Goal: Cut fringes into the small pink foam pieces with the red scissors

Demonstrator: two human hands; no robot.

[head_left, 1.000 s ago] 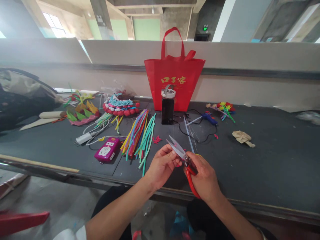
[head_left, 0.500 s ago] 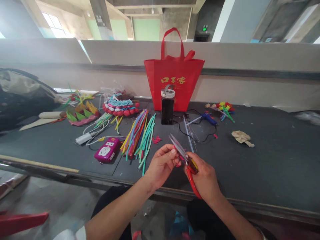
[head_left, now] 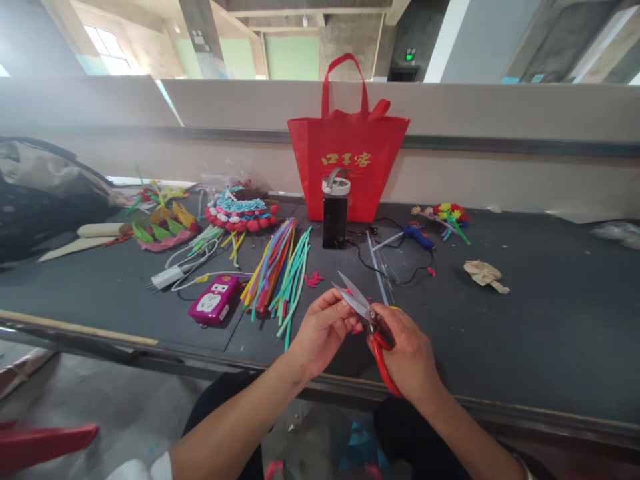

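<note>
My right hand (head_left: 407,350) is wrapped round the red-handled scissors (head_left: 383,367), whose blades stand apart and point up and left. Close by, my left hand (head_left: 320,333) is closed in a pinch at the blades. A small pinkish-red piece shows at its fingertips, mostly hidden by the fingers and blades. More pinkish-red bits (head_left: 357,329) show beside those fingers; whether they are held or lie on the table I cannot tell. Beyond the left hand lies a little pile of red cut pieces (head_left: 314,279). Left of it are bundled coloured pipe cleaners (head_left: 270,267).
A phone (head_left: 335,223) leans on a bottle (head_left: 336,187) before a red bag (head_left: 349,143). A blue glue gun (head_left: 419,237) with its cord and clear sticks (head_left: 377,267) lies to the right. A purple power socket (head_left: 215,301) and crumpled tan paper (head_left: 485,275) rest on the dark table.
The scissor blades closed together half a second ago and are now spread again. Both hands stay in nearly the same place.
</note>
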